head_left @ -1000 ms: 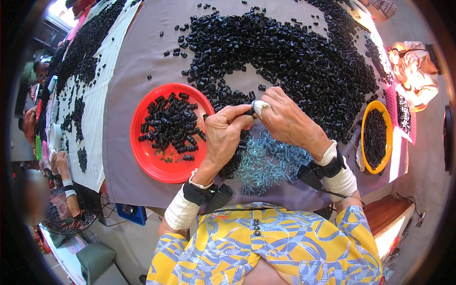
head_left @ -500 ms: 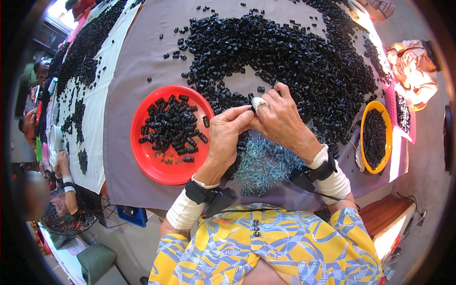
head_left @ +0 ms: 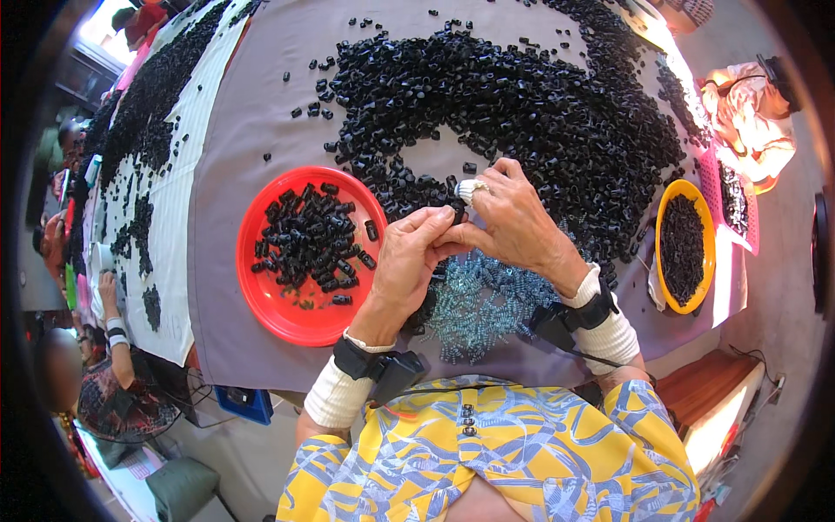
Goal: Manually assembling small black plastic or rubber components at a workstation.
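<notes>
My left hand [head_left: 404,265] and my right hand [head_left: 522,222] meet over the table, both closed. Between their fingertips sits a small black plastic barrel-shaped piece [head_left: 458,210], partly hidden by the fingers. A white wrap [head_left: 470,189] covers one finger of my right hand. Just below the hands lies a heap of tiny bluish coils [head_left: 483,304] that look like springs. Left of my left hand, a red plate [head_left: 261,300] holds many black barrel pieces [head_left: 304,239]. A big pile of loose black parts [head_left: 513,96] spreads beyond my hands.
A yellow bowl [head_left: 711,235] of thin black parts stands at the right, beside a pink basket [head_left: 711,187]. A blue bin [head_left: 245,402] sits below the table's front edge. At left, a co-worker's arm [head_left: 119,348] reaches a white-covered table [head_left: 178,287] strewn with black parts.
My right hand has shifted slightly, and its wrapped finger now sits a little apart from the left thumb. The fingers have turned around the black piece; the plate and heaps stay put.
</notes>
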Demonstrator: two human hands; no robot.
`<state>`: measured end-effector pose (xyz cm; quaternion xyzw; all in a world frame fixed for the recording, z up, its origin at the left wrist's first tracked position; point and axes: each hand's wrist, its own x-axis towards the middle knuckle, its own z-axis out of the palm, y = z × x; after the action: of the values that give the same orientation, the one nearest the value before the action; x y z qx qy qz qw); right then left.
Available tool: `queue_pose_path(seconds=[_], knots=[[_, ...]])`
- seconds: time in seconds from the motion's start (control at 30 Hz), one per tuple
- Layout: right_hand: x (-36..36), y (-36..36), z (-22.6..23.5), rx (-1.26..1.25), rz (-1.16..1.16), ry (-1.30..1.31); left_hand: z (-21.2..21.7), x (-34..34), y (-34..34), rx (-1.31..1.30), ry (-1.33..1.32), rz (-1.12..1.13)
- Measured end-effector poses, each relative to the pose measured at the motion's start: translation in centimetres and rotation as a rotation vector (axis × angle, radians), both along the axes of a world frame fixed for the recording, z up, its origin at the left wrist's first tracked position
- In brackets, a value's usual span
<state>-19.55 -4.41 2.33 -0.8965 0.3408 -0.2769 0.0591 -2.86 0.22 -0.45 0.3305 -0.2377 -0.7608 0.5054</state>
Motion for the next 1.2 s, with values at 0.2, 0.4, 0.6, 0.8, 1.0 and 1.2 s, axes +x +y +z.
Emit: queue_pose_path(seconds=[0.2,0.4,0.6,0.8,1.0,1.2], knots=[[-0.2,-0.1,0.1,0.01,0.008,0.0,0.7,0.3,-0.2,0.088,0.011,-0.114],[0.1,0.0,-0.3,-0.014,0.032,-0.021,0.4,0.3,-0.1,0.041,0.034,-0.067],[0.3,0.3,-0.1,-0.033,0.037,-0.01,0.3,0.1,0.1,0.007,-0.006,0.016],[0.3,0.5,0.4,-0.012,0.045,-0.01,0.7,0.1,0.5,-0.018,-0.06,0.02],[0.0,-0.3,-0.2,0.028,0.066,-0.145,0.6,0.4,0.3,-0.025,-0.153,-0.019],[-0.4,-0.5,-0.9,0.025,0.059,-0.184,1.1,0.4,0.3,0.067,-0.223,0.046]])
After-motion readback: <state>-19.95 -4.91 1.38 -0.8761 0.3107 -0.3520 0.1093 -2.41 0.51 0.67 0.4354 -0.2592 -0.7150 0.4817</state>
